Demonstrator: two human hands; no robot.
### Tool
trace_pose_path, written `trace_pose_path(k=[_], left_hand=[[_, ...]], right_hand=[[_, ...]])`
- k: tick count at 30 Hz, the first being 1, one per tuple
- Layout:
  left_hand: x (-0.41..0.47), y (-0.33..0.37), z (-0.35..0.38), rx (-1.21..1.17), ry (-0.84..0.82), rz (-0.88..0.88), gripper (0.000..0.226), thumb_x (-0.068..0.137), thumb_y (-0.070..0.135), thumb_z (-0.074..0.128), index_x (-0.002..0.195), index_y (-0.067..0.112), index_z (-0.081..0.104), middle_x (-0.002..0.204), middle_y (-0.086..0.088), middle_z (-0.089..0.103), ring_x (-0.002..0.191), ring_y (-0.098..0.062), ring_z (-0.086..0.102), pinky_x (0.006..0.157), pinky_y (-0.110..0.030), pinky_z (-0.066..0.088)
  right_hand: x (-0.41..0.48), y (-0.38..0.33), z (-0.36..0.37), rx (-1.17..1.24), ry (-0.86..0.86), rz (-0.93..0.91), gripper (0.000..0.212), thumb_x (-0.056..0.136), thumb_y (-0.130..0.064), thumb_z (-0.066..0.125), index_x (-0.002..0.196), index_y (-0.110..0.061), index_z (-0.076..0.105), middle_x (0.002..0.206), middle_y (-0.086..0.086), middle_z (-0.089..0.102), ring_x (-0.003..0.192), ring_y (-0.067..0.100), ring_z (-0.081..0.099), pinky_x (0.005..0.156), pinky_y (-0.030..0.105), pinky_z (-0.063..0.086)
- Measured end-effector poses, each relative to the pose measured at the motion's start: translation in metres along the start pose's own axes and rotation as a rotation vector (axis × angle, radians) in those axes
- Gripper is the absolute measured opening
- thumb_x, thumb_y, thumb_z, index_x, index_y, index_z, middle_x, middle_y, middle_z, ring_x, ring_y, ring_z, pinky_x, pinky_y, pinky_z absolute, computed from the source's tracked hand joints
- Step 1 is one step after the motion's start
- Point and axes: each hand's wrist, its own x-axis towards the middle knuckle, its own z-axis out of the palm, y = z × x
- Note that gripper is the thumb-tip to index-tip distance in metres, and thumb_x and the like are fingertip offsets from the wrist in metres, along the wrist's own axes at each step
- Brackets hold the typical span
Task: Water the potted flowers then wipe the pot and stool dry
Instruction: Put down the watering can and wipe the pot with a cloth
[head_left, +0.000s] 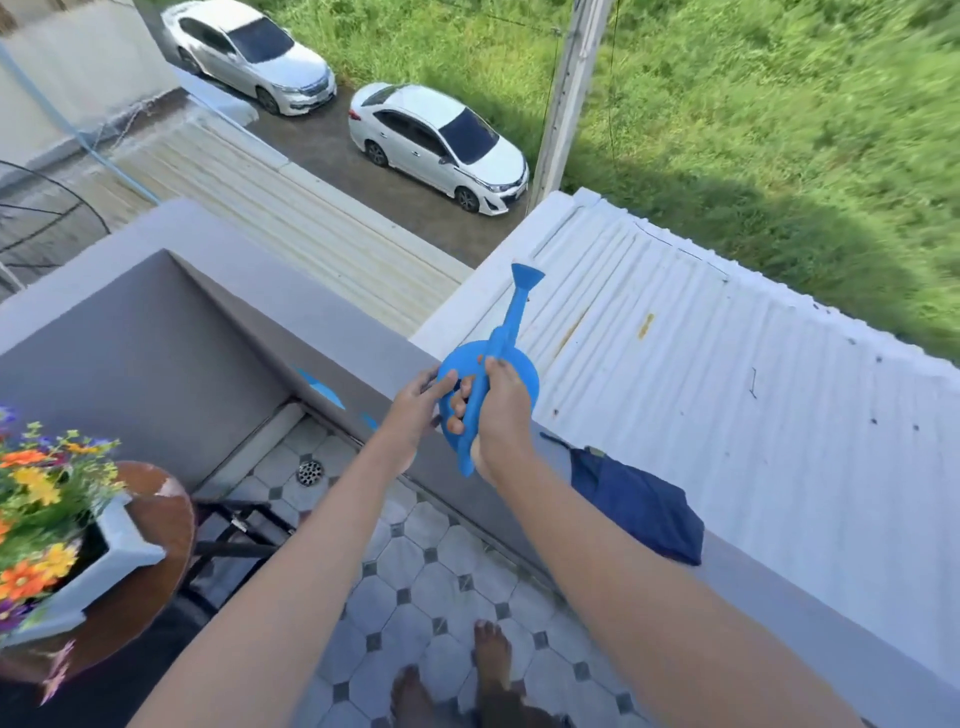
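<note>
Down at our feet (457, 686) we stand on the patterned tile floor (415, 587), and both arms reach forward and up over the grey balcony wall (332, 332). Our right hand (501, 415) is wrapped around the handle of the blue watering can (493, 364), fingers curled through the loop, and our left hand (415, 405) rests its fingertips against the can's round body, steadying rather than clenching. The can sits high over the wall top, its long axis running from the handle by our wrist up and away to the spout (524, 280), which points out over the white corrugated roof (701, 374), not toward the plants. And that is the relation to watch: the potted flowers (36, 499) lie well to our lower left, in a pale square pot (119, 556) on the round brown stool (161, 530), so the left arm is the nearer 1 while the right carries the load. We judge the can must swing left and down, spout turning with it, before any pour. Just right of our hands, a dark blue cloth (639, 504) is draped on the wall top, handy for wiping afterward. Farther out, 2 white cars (441, 140) sit parked beside the grass (779, 130).
</note>
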Motion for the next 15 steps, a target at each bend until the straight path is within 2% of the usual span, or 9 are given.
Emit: trace_pose_path(k=[3, 6, 8, 12, 15], left_hand=[[0.001, 0.0, 0.003, -0.005, 0.005, 0.002, 0.016, 0.096, 0.031, 0.06, 0.104, 0.017, 0.062, 0.059, 0.012, 0.058, 0.05, -0.004, 0.054, 0.055, -0.018, 0.043], [0.001, -0.001, 0.007, -0.016, 0.007, 0.025, 0.022, 0.095, 0.031, 0.061, 0.11, 0.016, 0.065, 0.056, 0.008, 0.055, 0.046, -0.007, 0.048, 0.051, -0.019, 0.042], [0.001, -0.003, 0.007, -0.018, 0.019, 0.041, 0.028, 0.094, 0.031, 0.062, 0.117, 0.016, 0.067, 0.063, 0.008, 0.063, 0.053, -0.008, 0.054, 0.054, -0.021, 0.044], [-0.003, -0.005, 0.009, -0.003, 0.004, 0.066, 0.03, 0.094, 0.032, 0.06, 0.121, 0.02, 0.067, 0.09, 0.007, 0.073, 0.081, -0.01, 0.066, 0.072, -0.023, 0.048], [-0.006, -0.003, 0.012, -0.007, 0.032, 0.068, 0.029, 0.092, 0.031, 0.062, 0.118, 0.02, 0.069, 0.093, 0.007, 0.073, 0.088, -0.011, 0.065, 0.082, -0.03, 0.047]], right_hand=[[0.004, 0.006, -0.004, 0.073, -0.026, -0.009, 0.017, 0.108, -0.023, 0.039, 0.095, -0.014, 0.046, 0.056, 0.005, 0.048, 0.045, 0.02, 0.043, 0.044, 0.03, 0.035], [0.004, 0.007, -0.014, 0.054, -0.084, -0.021, 0.014, 0.108, -0.021, 0.038, 0.098, -0.014, 0.045, 0.062, 0.009, 0.051, 0.049, 0.023, 0.048, 0.049, 0.034, 0.045], [0.002, 0.008, -0.022, 0.001, -0.107, -0.024, 0.013, 0.107, -0.021, 0.04, 0.103, -0.013, 0.049, 0.069, 0.011, 0.056, 0.055, 0.025, 0.054, 0.056, 0.038, 0.051], [0.001, 0.01, -0.041, -0.134, -0.112, -0.055, 0.02, 0.105, -0.022, 0.05, 0.112, -0.008, 0.063, 0.085, 0.011, 0.068, 0.073, 0.024, 0.068, 0.065, 0.036, 0.059], [0.003, 0.008, -0.049, -0.182, -0.114, -0.049, 0.019, 0.104, -0.024, 0.052, 0.112, -0.012, 0.064, 0.091, 0.012, 0.072, 0.076, 0.022, 0.07, 0.073, 0.04, 0.061]])
